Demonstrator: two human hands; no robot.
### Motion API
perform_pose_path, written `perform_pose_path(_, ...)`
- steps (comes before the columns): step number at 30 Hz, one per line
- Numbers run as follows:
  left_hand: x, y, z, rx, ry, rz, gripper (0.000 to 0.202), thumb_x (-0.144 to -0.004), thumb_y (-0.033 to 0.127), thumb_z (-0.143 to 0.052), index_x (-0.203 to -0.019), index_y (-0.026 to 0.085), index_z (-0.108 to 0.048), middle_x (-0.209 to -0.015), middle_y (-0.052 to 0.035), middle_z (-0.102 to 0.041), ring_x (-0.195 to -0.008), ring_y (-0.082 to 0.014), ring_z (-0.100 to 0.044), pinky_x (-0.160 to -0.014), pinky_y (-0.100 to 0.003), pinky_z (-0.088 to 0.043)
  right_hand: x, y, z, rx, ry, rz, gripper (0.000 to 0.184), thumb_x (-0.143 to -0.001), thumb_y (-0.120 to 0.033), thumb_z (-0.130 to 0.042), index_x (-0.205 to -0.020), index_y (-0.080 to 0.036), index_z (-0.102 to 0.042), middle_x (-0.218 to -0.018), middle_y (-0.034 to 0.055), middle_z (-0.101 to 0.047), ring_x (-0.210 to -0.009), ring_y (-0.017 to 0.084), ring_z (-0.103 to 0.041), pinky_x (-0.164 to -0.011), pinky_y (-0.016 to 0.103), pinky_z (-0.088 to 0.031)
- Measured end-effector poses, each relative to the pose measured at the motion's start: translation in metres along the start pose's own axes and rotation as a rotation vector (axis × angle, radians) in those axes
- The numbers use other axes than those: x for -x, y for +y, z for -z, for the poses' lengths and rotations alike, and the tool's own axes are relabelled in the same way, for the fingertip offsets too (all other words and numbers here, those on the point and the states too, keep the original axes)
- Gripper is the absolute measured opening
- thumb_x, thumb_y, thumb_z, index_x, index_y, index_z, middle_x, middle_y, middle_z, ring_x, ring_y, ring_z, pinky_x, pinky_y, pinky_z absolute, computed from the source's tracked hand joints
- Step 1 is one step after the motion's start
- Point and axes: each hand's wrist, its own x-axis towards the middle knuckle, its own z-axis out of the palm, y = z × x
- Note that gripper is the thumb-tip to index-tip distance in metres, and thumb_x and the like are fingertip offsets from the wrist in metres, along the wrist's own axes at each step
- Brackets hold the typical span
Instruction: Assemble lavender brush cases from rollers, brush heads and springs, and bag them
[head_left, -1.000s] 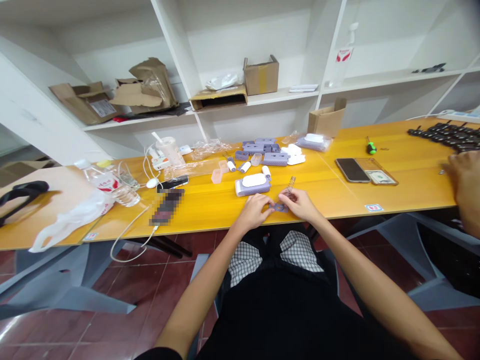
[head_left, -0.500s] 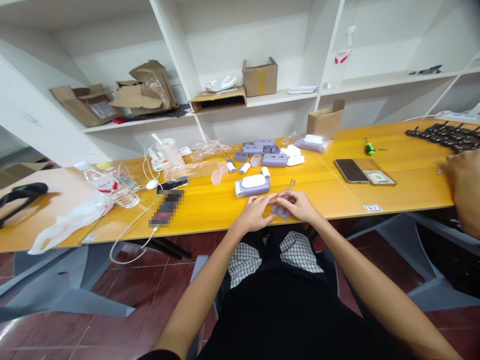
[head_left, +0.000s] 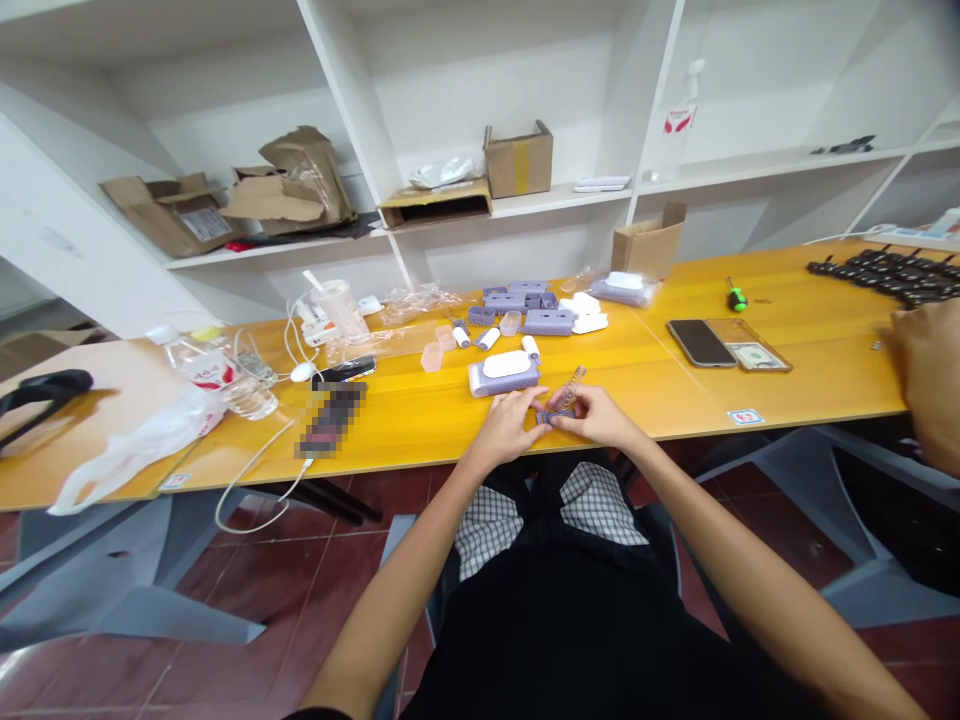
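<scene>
My left hand (head_left: 512, 425) is closed by the table's front edge, its fingertips on a small flat purple plastic piece (head_left: 546, 417). My right hand (head_left: 600, 418) meets it from the other side, closed around the lower part of a brass-coloured coil spring (head_left: 576, 381). The spring leans up and to the right over the purple piece; fingers partly hide where the two meet. Just beyond my left hand lies a purple perforated case (head_left: 504, 378) with a white oval top. Small white cylinders (head_left: 490, 339) rest behind it.
More purple housings (head_left: 548, 321), white parts (head_left: 589, 318) and pinkish clear cups (head_left: 432, 356) lie farther back. Phones (head_left: 334, 418) and cables are at left, with a water bottle (head_left: 225, 375). At right are another phone (head_left: 702, 342), a green screwdriver (head_left: 737, 297) and another person's arm (head_left: 930, 375).
The purple piece, flat on the table before, is now tilted up between my fingers. The spring's lower end has come down against or close to it. The other person's arm has shifted slightly.
</scene>
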Motion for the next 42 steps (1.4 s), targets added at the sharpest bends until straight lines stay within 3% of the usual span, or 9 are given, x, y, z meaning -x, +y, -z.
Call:
perform_pose_path(8,0.000,0.000,0.004,-0.034,-0.003,-0.064,0.050,-0.094,0.035,-0.073,-0.139,0.026,-0.053,-0.121,-0.0066,-0.075,-0.118,-0.0300,-0.066,-0.103,-0.051,-0.046,0.000,0.002,0.004,0.002,-0.065,0.062,0.025,-0.073,-0.027,-0.076,-0.096,-0.019,-0.073,-0.083,0.0015,-0.072,-0.056,0.010,-0.043,-0.054,0.027,-0.039)
perform_pose_path(13,-0.003,0.000,0.004,0.016,-0.005,-0.047,0.052,-0.092,0.034,-0.075,-0.139,0.027,-0.053,-0.117,-0.0054,-0.076,-0.116,-0.0309,-0.068,-0.103,-0.051,-0.046,0.002,0.005,0.002,0.034,-0.038,0.064,0.022,-0.075,-0.025,-0.074,-0.096,-0.018,-0.070,-0.079,0.0003,-0.067,-0.057,0.011,-0.046,-0.055,0.027,-0.040)
perform_pose_path(22,-0.002,0.000,0.007,0.081,-0.018,-0.005,0.050,-0.088,0.032,-0.079,-0.132,0.026,-0.056,-0.115,-0.0041,-0.077,-0.115,-0.0307,-0.067,-0.104,-0.051,-0.045,0.003,0.006,-0.001,0.041,-0.020,0.057,0.034,-0.076,-0.022,-0.073,-0.110,-0.021,-0.069,-0.093,0.0029,-0.072,-0.058,0.011,-0.049,-0.055,0.027,-0.042)
perform_pose_path(29,-0.001,0.001,0.007,0.062,-0.015,-0.017,0.047,-0.088,0.031,-0.079,-0.129,0.027,-0.057,-0.114,-0.0041,-0.077,-0.115,-0.0306,-0.067,-0.103,-0.051,-0.045,0.002,0.002,-0.004,0.113,0.004,0.135,0.019,-0.078,-0.021,-0.073,-0.096,-0.022,-0.074,-0.089,0.0032,-0.072,-0.074,0.017,-0.062,-0.067,0.029,-0.048)
perform_pose_path(36,-0.001,0.001,0.006,0.052,-0.003,-0.018,0.047,-0.087,0.031,-0.079,-0.129,0.027,-0.057,-0.111,-0.0036,-0.078,-0.114,-0.0310,-0.068,-0.103,-0.052,-0.046,0.002,-0.004,-0.005,0.151,0.006,0.082,0.014,-0.078,-0.023,-0.071,-0.091,-0.020,-0.073,-0.078,0.0020,-0.071,-0.066,0.017,-0.059,-0.063,0.030,-0.045)
perform_pose_path(42,-0.002,0.002,0.007,0.043,-0.018,-0.021,0.045,-0.088,0.031,-0.078,-0.128,0.026,-0.057,-0.113,-0.0044,-0.078,-0.114,-0.0312,-0.067,-0.104,-0.052,-0.045,0.002,-0.004,-0.006,0.101,-0.009,0.127,0.010,-0.078,-0.023,-0.070,-0.084,-0.022,-0.062,-0.080,0.0005,-0.067,-0.069,0.016,-0.057,-0.065,0.029,-0.044)
